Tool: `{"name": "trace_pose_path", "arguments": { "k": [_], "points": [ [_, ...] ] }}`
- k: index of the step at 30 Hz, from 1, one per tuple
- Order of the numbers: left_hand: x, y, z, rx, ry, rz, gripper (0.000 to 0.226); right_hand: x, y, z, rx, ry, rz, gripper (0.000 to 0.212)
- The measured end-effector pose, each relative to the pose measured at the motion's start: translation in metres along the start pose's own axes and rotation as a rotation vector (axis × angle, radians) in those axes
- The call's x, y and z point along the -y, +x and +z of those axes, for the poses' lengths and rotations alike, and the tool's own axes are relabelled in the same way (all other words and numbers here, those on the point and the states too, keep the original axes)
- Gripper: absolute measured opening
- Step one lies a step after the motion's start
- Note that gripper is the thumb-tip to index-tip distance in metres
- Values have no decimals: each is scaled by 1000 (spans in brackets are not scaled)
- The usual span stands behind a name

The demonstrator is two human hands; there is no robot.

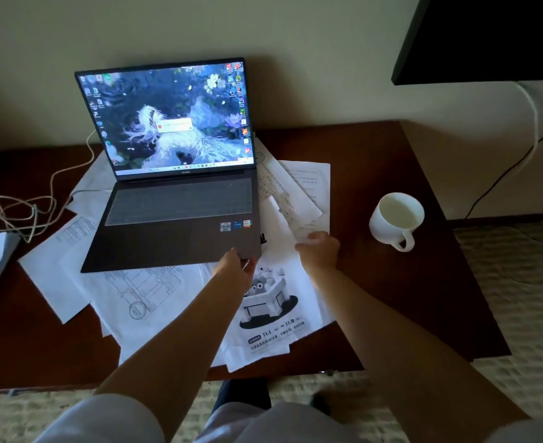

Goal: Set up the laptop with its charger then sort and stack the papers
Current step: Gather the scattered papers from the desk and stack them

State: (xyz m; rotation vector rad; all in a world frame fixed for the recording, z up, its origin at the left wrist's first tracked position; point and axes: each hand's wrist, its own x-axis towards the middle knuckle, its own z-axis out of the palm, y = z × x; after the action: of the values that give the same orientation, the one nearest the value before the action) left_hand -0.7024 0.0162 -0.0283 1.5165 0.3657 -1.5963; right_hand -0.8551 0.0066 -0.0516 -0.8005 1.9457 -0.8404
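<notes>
Seemingly the charger part is done: the laptop (180, 187) sits open and lit at centre frame on the counter (375, 174), a white cable (53, 183) running toward its left edge, though the plug itself is blurred. Sorting looks barely begun. Papers (142, 298) lie fanned loosely under and around the laptop. The left hand (236, 268) grips the laptop's near right corner; the right hand (319, 251) pinches a sheet (299, 199). A mug (396, 219) stands right.

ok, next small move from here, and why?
Probably draw the sheet pinched by the right hand out to the right, while the left hand grips the laptop's front corner. The laptop sits on the loose papers, pinning them.
</notes>
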Motion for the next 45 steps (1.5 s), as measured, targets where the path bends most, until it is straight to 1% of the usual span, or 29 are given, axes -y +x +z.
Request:
{"name": "trace_pose_path", "arguments": {
  "k": [2, 4, 5, 7, 9, 10, 11, 12, 13, 14, 15, 18, 19, 20, 22, 24, 26, 28, 30, 33, 36, 40, 45],
  "points": [
    [-2, 0, 1, 10, 22, -4, 25, 3, 0, 4, -13, 54, 40, 54],
    [-1, -3, 2, 0, 18, -5, 25, 6, 3, 5, 49, 131, 93, 62],
    [1, -5, 1, -1, 26, -2, 25, 7, 4, 8, 90, 134, 106, 65],
    [1, -7, 2, -7, 42, 6, 24, 8, 3, 11, 145, 55, 100, 67],
    [0, -5, 2, -9, 46, 23, 25, 9, 3, 13, 166, -137, 41, 66],
    [0, -5, 2, -6, 57, 29, 25, 9, 2, 12, 147, -310, -2, 61],
    [0, -5, 2, -6, 60, 26, 25, 9, 2, 11, 101, -498, -44, 55],
    [1, -6, 1, -4, 62, 25, 25, 8, 1, 11, 47, -635, -73, 49],
    [0, -5, 1, -7, 49, 22, 24, 7, 2, 11, 4, -694, -74, 44],
    [0, -7, 1, -5, 35, 21, 23, 7, 0, 13, -27, -694, -59, 43],
    [1, -7, 1, -6, 26, 22, 23, 7, -2, 16, -52, -666, -39, 49],
    [0, -11, 0, 6, 31, 38, 24, 11, -7, 25, -112, -553, 30, 84],
    [0, -11, -1, 13, 24, 35, 24, 14, -7, 25, -119, -500, 58, 90],
    [-1, -12, -1, 17, 24, 33, 24, 17, -6, 25, -113, -434, 89, 92],
    [-4, -11, -2, 34, 20, 27, 24, 21, -3, 25, -81, -279, 140, 85],
    [-6, -9, -3, 50, 13, 14, 26, 23, 0, 26, -19, -157, 149, 71],
    [-7, -4, -4, 51, 23, 8, 27, 25, -2, 29, 64, -122, 129, 57],
    [-8, -1, -5, 55, 46, 14, 26, 28, -3, 32, 111, -142, 91, 48],
    [-7, 0, -4, 59, 51, 25, 27, 30, -2, 35, 102, -129, 70, 48],
    [-5, 1, -4, 52, 36, 22, 26, 31, 3, 36, 109, -44, 115, 48],
    [-4, 1, -3, 26, 60, 30, 25, 33, 2, 34, 88, -112, 87, 43],
    [-4, 2, -3, 21, 20, 15, 21, 34, -5, 27, 62, -162, 51, 41],
    [-3, 6, -5, 15, 40, 19, 27, 21, -10, 2, 41, -224, 60, 37]
  ]
}}
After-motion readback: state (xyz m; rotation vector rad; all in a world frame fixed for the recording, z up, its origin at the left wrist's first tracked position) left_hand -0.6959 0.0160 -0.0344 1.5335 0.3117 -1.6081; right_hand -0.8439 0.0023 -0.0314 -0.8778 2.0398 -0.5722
